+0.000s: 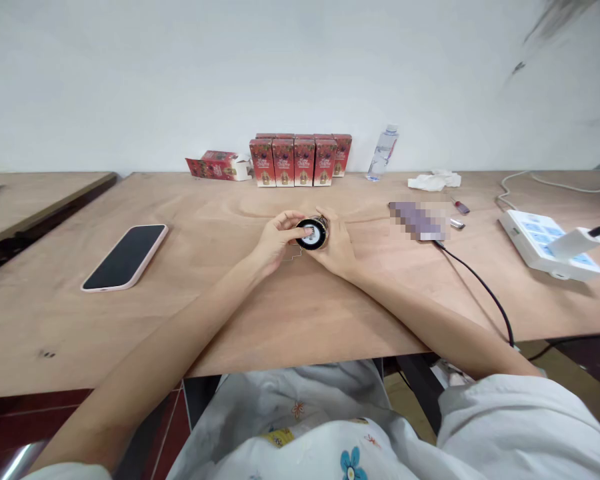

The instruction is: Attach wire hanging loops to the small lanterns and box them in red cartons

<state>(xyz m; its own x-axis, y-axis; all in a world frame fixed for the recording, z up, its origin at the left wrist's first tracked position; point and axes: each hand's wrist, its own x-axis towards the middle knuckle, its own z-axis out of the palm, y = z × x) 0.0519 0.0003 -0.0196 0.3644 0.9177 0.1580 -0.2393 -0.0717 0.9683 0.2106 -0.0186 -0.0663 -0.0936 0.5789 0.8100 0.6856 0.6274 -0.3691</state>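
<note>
A small round object (pixel 312 234) with a black rim and a pale patterned face sits between both hands over the middle of the wooden table (pixel 290 313). My left hand (pixel 276 241) curls around its left side, thumb and fingers pinched on the rim. From the right, my right hand (pixel 336 248) cups it with fingers wrapped behind. A thin wire shape shows just below my left hand.
A phone in a pink case (pixel 125 257) lies at the left. Red boxes (pixel 300 159) and a water bottle (pixel 383 153) stand along the wall. A white power strip (pixel 547 243), a black cable (pixel 485 290), crumpled tissue (pixel 434 180) and a blurred item (pixel 420 219) are at the right.
</note>
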